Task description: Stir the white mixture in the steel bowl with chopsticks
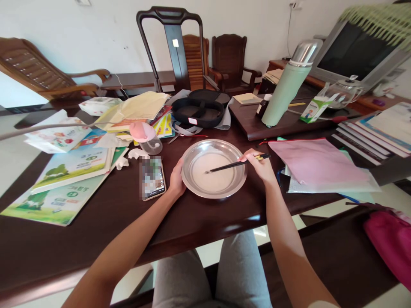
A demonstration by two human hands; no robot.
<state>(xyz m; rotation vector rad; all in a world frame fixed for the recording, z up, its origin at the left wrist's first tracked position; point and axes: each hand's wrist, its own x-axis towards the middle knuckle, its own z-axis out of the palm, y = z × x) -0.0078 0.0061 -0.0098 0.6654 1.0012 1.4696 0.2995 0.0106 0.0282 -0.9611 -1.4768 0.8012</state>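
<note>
A shallow metal dish (236, 160) with a whitish layer in its bottom sits on the dark wooden table (199, 218) in front of me. My left hand (177, 177) curls round the dish's left rim. My right hand (261, 166), at the dish's right rim, is closed on a pair of black chopsticks (236, 164); their tips rest in the whitish layer near the dish's middle.
A phone (153, 179) lies just left of the dish, with books (69, 171), papers and a pink-lidded cup (146, 136) beyond. A black bag (198, 110) lies behind the dish. To the right are a pink pouch (316, 164), a green flask (287, 87) and stacked books (374, 132).
</note>
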